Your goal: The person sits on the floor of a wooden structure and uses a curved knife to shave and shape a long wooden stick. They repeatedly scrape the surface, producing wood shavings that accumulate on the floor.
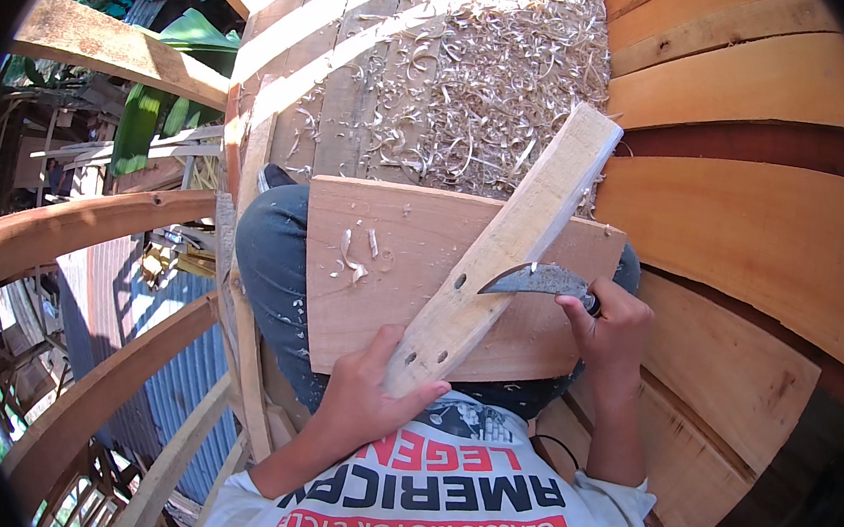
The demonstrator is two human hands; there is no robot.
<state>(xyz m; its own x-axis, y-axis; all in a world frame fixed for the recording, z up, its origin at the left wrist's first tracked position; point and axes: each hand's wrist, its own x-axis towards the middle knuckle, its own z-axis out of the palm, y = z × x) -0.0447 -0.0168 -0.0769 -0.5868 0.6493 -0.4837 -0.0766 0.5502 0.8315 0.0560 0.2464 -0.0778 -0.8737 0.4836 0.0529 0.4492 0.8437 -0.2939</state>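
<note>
A pale wooden bar [521, 222] with several dark holes near its lower end lies slanted across a flat wooden board [379, 290] on my lap. My left hand [381, 390] is closed round the bar's near end, against my shirt. In my right hand [612, 325] is a knife [531, 279] with a curved, dark blade, its handle mostly hidden by my fingers. The blade points left and crosses over the bar beside one hole; whether its edge touches the wood I cannot tell. A few curled shavings [350, 257] rest on the board's left part.
Wood shavings [518, 81] lie thick on the plank floor [347, 86] ahead. A plank wall [736, 231] rises close on my right. At left, wooden rails [94, 225] edge the floor, with corrugated sheets [181, 373] and green leaves [138, 128] beyond.
</note>
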